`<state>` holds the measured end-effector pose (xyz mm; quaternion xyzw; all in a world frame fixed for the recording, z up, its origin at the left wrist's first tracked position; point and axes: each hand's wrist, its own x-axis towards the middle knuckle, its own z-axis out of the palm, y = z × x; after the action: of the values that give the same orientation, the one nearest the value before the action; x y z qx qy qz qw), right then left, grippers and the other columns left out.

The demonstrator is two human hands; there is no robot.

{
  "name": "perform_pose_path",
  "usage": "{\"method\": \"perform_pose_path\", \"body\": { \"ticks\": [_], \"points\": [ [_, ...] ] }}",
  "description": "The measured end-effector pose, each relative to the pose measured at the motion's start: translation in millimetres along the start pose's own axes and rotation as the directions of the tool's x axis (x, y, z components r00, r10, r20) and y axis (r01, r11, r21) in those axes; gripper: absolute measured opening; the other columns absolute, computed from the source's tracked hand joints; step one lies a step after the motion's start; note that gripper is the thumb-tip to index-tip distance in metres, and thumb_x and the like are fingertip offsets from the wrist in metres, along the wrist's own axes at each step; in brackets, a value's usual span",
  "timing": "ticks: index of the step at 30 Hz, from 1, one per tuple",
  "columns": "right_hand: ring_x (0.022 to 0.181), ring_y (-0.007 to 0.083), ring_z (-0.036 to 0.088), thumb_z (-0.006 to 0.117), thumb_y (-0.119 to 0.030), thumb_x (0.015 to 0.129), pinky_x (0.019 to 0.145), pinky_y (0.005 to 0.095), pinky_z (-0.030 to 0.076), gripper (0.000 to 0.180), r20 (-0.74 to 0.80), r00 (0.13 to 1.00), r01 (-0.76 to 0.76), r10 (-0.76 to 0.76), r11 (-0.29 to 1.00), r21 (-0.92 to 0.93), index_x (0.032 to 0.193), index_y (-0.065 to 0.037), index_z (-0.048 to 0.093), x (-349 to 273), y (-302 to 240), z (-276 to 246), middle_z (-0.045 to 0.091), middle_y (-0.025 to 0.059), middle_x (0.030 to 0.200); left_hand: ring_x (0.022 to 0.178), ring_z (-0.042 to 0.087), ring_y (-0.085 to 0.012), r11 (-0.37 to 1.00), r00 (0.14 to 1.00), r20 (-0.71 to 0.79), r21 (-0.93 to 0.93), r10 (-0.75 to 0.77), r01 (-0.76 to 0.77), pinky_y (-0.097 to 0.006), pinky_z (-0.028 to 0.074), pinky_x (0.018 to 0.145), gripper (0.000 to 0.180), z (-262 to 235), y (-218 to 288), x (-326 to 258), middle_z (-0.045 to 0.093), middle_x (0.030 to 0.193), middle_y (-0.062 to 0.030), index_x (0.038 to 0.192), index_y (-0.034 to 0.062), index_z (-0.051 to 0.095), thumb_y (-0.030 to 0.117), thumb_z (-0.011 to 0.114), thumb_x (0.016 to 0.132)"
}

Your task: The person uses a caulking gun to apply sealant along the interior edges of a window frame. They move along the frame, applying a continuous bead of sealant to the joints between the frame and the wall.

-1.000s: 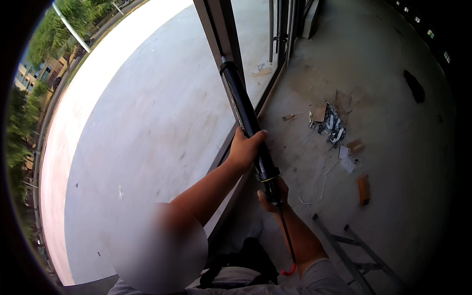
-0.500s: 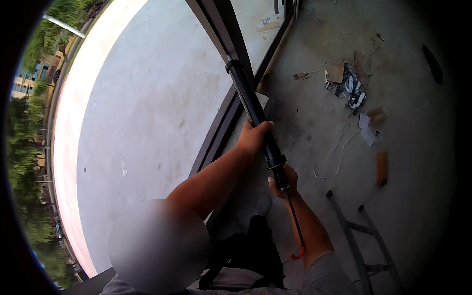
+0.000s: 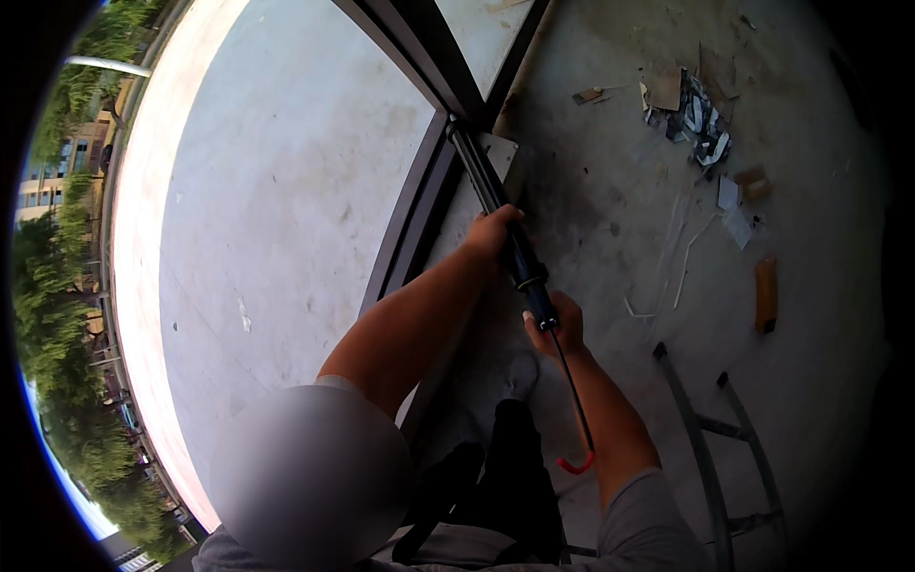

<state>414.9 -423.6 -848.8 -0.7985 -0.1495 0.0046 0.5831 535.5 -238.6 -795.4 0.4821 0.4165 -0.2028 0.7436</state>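
Note:
A long black caulking gun slants from my body up to the dark window frame. Its tip end is at the corner where the upright post meets the lower rail; the exact contact is too small to tell. My left hand is closed around the middle of the barrel. At the rear, my right hand grips the handle end, its fingers partly hidden behind the gun. A thin rod with a red hooked end sticks out toward me, above my right forearm.
Beyond the frame at left lies a pale concrete floor, with trees farther out. On the right floor are a scrap heap, an orange-brown block and a ladder. A blurred round shape covers the lower left.
The gun's tip has come down along the upright post to the corner with the lower rail. Both hands have moved slightly up in the view, still holding the gun.

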Motion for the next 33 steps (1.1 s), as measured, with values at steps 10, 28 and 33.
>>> {"method": "perform_pose_path", "body": {
  "ticks": [10, 28, 33],
  "points": [
    [0.085, 0.0139, 0.062, 0.083, -0.031, 0.079, 0.082, 0.0303, 0.051, 0.091, 0.491, 0.781, -0.614, 0.385, 0.617, 0.493, 0.153, -0.005, 0.036, -17, -24, -6, 0.063, 0.003, 0.091, 0.075, 0.068, -0.0294, 1.0, 0.999, 0.039, -0.013, 0.024, -0.023, -0.042, 0.059, 0.073, 0.028, -23, -2, 8, 0.061, 0.084, -0.0142, 0.104, 0.0016, 0.053, 0.019, 0.063, 0.085],
    [0.072, 0.0083, 0.058, 0.075, -0.024, 0.089, 0.067, 0.0259, 0.051, 0.079, 0.367, 0.847, -0.516, 0.386, 0.766, 0.385, 0.152, 0.001, 0.036, 4, -80, -28, 0.059, 0.0004, 0.085, 0.075, 0.069, -0.0299, 0.989, 0.99, 0.114, -0.112, -0.088, 0.1, -0.041, 0.059, 0.07, 0.035, -5, 21, -24, 0.063, 0.086, -0.0141, 0.105, 0.0014, 0.053, 0.027, 0.066, 0.085],
    [0.063, 0.009, 0.052, 0.072, -0.029, 0.089, 0.057, 0.0241, 0.044, 0.077, 0.385, 0.825, -0.565, 0.413, 0.589, 0.578, 0.151, 0.0, 0.036, 3, -114, -31, 0.056, 0.0018, 0.079, 0.071, 0.068, -0.029, 0.993, 0.976, 0.187, 0.034, -0.114, 0.109, -0.041, 0.059, 0.065, 0.041, 4, 36, -20, 0.061, 0.08, -0.0113, 0.103, 0.0018, 0.053, 0.038, 0.069, 0.09]
  ]
}}
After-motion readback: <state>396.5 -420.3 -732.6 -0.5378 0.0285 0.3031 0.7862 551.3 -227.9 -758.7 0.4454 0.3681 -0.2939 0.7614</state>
